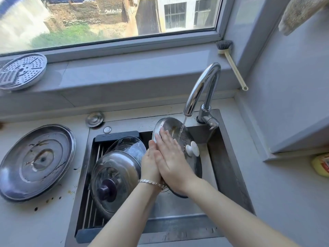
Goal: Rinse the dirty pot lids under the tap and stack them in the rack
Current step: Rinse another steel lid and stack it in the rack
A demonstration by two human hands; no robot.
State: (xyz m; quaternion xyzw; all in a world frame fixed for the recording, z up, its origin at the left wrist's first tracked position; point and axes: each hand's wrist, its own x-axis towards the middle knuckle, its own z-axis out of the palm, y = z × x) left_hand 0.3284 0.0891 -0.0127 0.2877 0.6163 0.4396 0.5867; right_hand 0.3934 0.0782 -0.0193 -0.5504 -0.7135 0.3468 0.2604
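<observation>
A steel lid with a white knob (193, 148) stands tilted in the sink under the running tap (201, 90). My left hand (150, 163) holds its left rim from behind. My right hand (170, 155) lies flat with straight fingers on the lid's top face, beside the water stream. In the rack (99, 139) over the sink's left half lean two lids: a domed one with a dark knob (114, 180) in front, another (128, 145) behind it. A large dirty steel lid (35, 161) lies upside down on the counter at left.
A small steel cap (94, 119) sits behind the sink. A perforated steamer plate (21, 71) rests on the window sill at left. A dish brush (231, 63) leans in the sill's right corner. A yellow bottle (321, 164) lies at the right edge.
</observation>
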